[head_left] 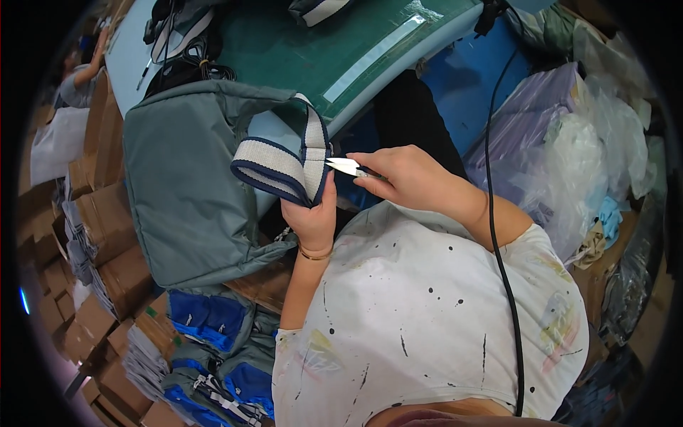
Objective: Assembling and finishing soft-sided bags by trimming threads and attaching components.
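Observation:
My left hand (313,222) is closed around a folded webbing strap (270,158), off-white with navy edges. The strap belongs to a grey-green fabric bag (188,185) that hangs over the table edge on the left. In my right hand (413,174) are small thread snips (344,166), pinched between thumb and fingers. Their pale blades meet the strap's edge just above my left fingertips. Whether a thread lies between the blades is too small to tell.
A table with a green mat (277,53) lies ahead, with dark straps and cords (196,57) on it. Blue and grey bags (213,320) are heaped at lower left, beside cardboard boxes (114,220). Plastic-wrapped bundles (533,114) stand right. A black cable (491,164) hangs across my right arm.

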Available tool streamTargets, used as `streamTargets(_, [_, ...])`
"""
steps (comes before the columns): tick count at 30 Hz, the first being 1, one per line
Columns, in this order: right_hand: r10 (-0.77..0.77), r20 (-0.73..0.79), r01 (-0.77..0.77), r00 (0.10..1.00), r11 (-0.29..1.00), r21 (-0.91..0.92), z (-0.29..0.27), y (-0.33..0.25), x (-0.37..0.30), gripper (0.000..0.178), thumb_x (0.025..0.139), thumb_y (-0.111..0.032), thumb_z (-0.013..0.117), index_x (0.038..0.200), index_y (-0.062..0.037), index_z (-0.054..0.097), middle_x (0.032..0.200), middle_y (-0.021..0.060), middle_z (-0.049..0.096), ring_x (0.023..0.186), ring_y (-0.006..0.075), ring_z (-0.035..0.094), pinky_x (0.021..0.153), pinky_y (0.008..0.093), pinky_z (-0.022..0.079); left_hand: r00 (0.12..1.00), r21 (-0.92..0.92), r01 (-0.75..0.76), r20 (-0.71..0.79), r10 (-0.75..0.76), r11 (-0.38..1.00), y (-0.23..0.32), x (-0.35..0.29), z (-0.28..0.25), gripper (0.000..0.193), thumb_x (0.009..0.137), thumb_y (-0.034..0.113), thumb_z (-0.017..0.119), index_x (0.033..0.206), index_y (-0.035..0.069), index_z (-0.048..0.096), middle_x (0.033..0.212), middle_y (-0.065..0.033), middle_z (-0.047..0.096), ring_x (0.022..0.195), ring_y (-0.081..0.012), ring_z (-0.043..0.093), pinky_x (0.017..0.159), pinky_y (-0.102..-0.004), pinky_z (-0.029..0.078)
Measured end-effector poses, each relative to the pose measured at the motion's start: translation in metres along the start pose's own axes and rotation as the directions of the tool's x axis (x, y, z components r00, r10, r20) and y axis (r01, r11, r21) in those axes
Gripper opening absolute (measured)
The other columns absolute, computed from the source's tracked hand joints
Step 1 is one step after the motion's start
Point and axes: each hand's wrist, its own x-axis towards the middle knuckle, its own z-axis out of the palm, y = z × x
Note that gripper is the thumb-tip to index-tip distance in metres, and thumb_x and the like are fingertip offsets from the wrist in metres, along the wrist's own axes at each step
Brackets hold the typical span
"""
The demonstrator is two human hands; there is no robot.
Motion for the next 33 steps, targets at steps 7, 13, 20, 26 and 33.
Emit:
streamTargets(7, [-0.008, -0.004, 0.008, 1.000, 0.998, 0.068, 0.001, 0.001, 0.000, 0.035, 0.087, -0.023, 0.063, 0.114, -0.0015, 0.061, 0.074, 0.0138, 0.063, 0.063, 0.0281, 0.061, 0.056, 0.0356, 0.047, 1.000, -0.001, 0.004, -0.002, -0.004, 1.000, -0.008, -0.004, -0.001, 0.054, 0.072, 0.013, 0.080, 0.113, -0.008, 0.052, 0.109, -0.0191, 0.061, 0.100, -0.0309, 0.060, 0.090, -0.0365, 0.044])
streamTargets(13, [-0.029, -0.080, 0.027, 0.996, 0.999, -0.022, 0.010, 0.003, -0.002, 0.034, 0.085, -0.021, 0.065, 0.111, -0.0013, 0.062, 0.074, 0.0123, 0.063, 0.061, 0.0280, 0.061, 0.054, 0.0348, 0.047, 0.998, -0.010, -0.010, 0.066, 0.011, 1.000, -0.001, -0.002, -0.004, 0.054, 0.076, 0.005, 0.076, 0.119, -0.008, 0.047, 0.116, -0.0153, 0.057, 0.105, -0.0231, 0.055, 0.094, -0.0328, 0.040])
streamTargets(20, [-0.030, -0.112, 0.027, 0.993, 0.999, -0.031, 0.005, 0.008, -0.001, 0.033, 0.084, -0.021, 0.065, 0.112, -0.0024, 0.063, 0.075, 0.0121, 0.064, 0.063, 0.0282, 0.062, 0.055, 0.0347, 0.048, 0.996, -0.108, 0.057, 0.070, -0.049, 0.993, 0.000, -0.002, -0.003, 0.058, 0.076, 0.004, 0.076, 0.123, -0.007, 0.044, 0.120, -0.0144, 0.054, 0.108, -0.0226, 0.053, 0.096, -0.0332, 0.039])
streamTargets(26, [0.007, -0.038, -0.005, 0.999, 0.999, 0.038, 0.003, 0.002, -0.001, 0.033, 0.085, -0.023, 0.063, 0.112, -0.0038, 0.062, 0.075, 0.0122, 0.063, 0.066, 0.0294, 0.062, 0.058, 0.0367, 0.049, 0.987, -0.203, 0.156, 0.053, -0.149, 0.967, -0.007, -0.005, -0.003, 0.053, 0.082, 0.008, 0.071, 0.122, -0.011, 0.043, 0.119, -0.0178, 0.056, 0.108, -0.0238, 0.055, 0.095, -0.0351, 0.041])
streamTargets(33, [-0.052, -0.127, 0.045, 0.991, 0.997, -0.055, 0.017, 0.006, -0.001, 0.036, 0.084, -0.023, 0.065, 0.113, -0.0017, 0.062, 0.075, 0.0114, 0.063, 0.063, 0.0283, 0.062, 0.055, 0.0360, 0.049, 0.986, -0.245, 0.154, 0.102, -0.132, 0.957, -0.005, -0.002, -0.002, 0.043, 0.087, 0.002, 0.062, 0.123, -0.006, 0.041, 0.121, -0.0134, 0.053, 0.107, -0.0199, 0.053, 0.095, -0.0320, 0.040])
